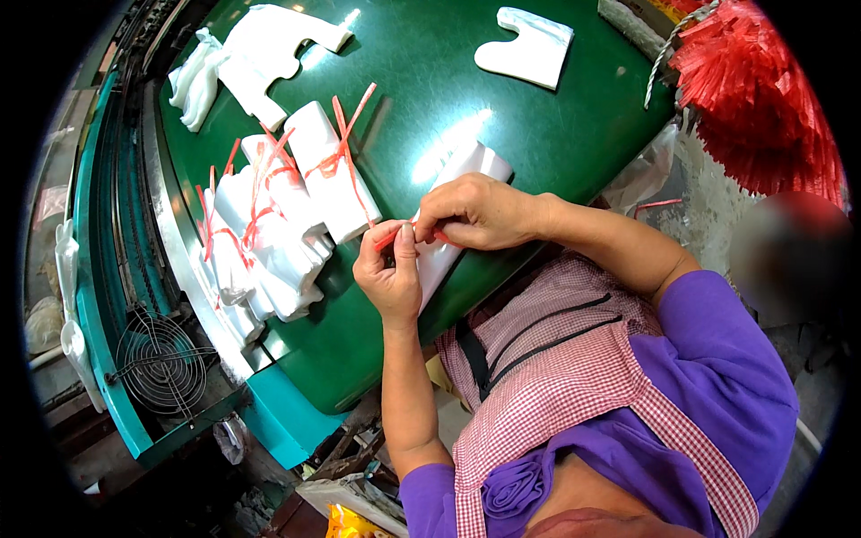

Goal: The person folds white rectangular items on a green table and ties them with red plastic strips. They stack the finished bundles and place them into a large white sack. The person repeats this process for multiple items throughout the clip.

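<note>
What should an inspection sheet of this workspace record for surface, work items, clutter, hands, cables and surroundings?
Surface: glossy green tabletop, bright reflections.
Work items: white roll beneath the hands; red strip; tied white bundles grouped to the left.
Clutter: loose flat white piece farther back.
Hands: left hand and right hand both pinch the red strip.
Cables: nothing seen.
Surroundings: red fringed bundle, right; round wire grille, left.

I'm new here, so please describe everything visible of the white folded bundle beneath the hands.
The long white folded bundle looks like thin plastic. It lies slantwise on the shiny green table, its far end creased. The left hand and right hand pinch a thin red plastic strip over it, hiding its middle.
</note>
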Motion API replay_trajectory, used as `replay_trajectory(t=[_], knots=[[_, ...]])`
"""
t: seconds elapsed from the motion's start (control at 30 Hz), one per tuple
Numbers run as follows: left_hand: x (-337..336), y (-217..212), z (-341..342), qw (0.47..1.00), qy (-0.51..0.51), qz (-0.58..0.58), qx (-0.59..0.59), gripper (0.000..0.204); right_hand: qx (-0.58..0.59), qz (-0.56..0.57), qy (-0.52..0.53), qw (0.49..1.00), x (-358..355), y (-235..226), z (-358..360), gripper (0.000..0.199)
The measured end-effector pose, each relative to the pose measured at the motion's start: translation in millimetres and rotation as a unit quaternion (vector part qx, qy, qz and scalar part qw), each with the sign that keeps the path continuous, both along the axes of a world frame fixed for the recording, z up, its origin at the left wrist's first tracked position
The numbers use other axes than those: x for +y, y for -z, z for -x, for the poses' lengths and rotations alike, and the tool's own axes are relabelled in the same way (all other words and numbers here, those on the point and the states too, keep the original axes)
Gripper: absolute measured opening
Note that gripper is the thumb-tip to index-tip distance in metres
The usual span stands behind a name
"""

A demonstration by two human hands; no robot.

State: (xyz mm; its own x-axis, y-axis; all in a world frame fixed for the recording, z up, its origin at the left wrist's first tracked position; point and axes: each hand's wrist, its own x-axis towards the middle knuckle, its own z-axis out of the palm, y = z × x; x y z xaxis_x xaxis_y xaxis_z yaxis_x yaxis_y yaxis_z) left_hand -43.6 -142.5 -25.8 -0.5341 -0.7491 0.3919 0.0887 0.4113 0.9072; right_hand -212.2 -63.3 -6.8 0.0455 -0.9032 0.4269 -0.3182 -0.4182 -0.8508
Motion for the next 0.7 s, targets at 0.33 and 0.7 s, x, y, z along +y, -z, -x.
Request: replay_trajectory(t=[0.33, 0.7], knots=[[1.2, -0.7, 1.2, 1.000, -0.007, 0.002, 0.003, 0.008, 0.002, 0.031, -0.004, 0.999, -0.4, 2.9, -0.6, 0.023], [0.3, -0.4, 0.6, 1.000, -0.007, -0.003, 0.002, 0.009, 0.005, 0.032, -0.007, 0.999, -1.2, 2.2, -0.4, 0.023]])
